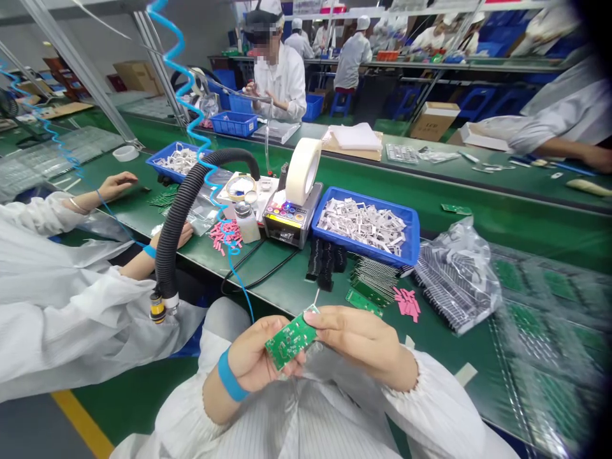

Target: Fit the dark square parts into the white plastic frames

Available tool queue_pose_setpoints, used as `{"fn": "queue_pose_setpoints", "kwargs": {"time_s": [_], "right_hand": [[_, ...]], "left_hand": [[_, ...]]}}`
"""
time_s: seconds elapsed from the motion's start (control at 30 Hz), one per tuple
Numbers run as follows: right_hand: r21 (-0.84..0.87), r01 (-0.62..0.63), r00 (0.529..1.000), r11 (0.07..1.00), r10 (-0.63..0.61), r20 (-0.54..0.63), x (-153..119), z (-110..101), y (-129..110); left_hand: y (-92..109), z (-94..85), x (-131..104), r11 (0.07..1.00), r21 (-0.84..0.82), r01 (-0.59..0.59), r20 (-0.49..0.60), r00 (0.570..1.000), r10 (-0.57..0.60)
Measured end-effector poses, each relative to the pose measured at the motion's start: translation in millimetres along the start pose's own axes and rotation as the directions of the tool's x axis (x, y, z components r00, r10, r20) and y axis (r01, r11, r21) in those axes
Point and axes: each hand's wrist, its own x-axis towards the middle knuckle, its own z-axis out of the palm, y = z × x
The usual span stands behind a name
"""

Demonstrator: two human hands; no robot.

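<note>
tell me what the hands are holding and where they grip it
Both hands hold a green circuit board: the left near its lower left end, the right at its upper right end.

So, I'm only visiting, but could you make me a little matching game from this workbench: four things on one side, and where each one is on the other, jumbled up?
Things
1. Nearest circuit board
2. Tape roll
3. Nearest blue wristband
4. Clear plastic bag of dark parts

Places
A. Around the left wrist
B. On the bench, right of the nearer blue tray
C. Held by the left hand and the right hand
D. Upright on top of the boxy machine

Right pairs: 1-C, 2-D, 3-A, 4-B
</note>
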Motion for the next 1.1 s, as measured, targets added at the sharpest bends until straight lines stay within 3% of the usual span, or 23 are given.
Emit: {"fn": "queue_pose_setpoints", "kwargs": {"time_s": [0.2,0.33,0.57,0.83,0.93,1.03,1.1], "right_hand": [[0.061,0.009,0.999,0.998,-0.012,0.048,3,-8,5],[0.068,0.032,0.989,0.997,-0.041,0.143,7,-18,8],[0.019,0.077,0.977,0.997,-0.08,0.199,1,-30,12],[0.082,-0.03,0.973,0.996,0.01,0.232,0,-46,5],[0.089,-0.197,0.976,0.976,0.187,0.108,9,-47,-7],[0.125,-0.419,0.904,0.899,0.427,-0.037,16,-35,-15],[0.177,-0.477,0.868,0.861,0.493,-0.06,18,-26,-15]], "left_hand": [[-6,-6.1,3,0.999,0.019,0.029,0.078,0.996,-0.03],[-11,-7.9,6,0.998,-0.014,0.064,0.11,0.992,-0.062],[-19,-1.3,12,0.986,-0.088,0.139,0.18,0.976,-0.121],[-29,13.8,17,1.0,-0.026,0.013,0.14,0.99,-0.009],[-26,16.5,18,0.998,0.039,-0.055,0.09,0.995,0.051],[-23,19.8,18,0.991,0.093,-0.095,0.047,0.995,0.091],[-22,23.0,19,0.99,0.105,-0.096,0.014,0.995,0.095]]}}
